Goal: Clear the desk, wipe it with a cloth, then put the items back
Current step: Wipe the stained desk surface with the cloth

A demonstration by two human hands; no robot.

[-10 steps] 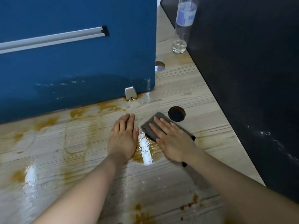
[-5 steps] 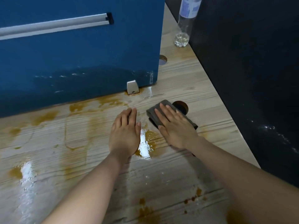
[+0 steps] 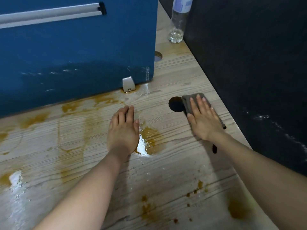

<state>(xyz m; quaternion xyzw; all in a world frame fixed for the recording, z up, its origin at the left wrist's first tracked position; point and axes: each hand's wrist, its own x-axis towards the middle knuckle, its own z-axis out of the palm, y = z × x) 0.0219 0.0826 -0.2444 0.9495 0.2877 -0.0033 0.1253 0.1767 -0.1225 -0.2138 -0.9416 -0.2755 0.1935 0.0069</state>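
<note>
Stained desk [image 3: 166,171] | left hand [image 3: 123,131] flat, fingers straight | right hand [image 3: 203,119] flat, pressing cloth [image 3: 188,101]

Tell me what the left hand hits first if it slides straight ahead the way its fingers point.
Probably the blue partition: the left hand lies flat on the desk, fingers aimed at the partition's base, slightly left of its metal foot. Only stained desktop lies between.
</note>
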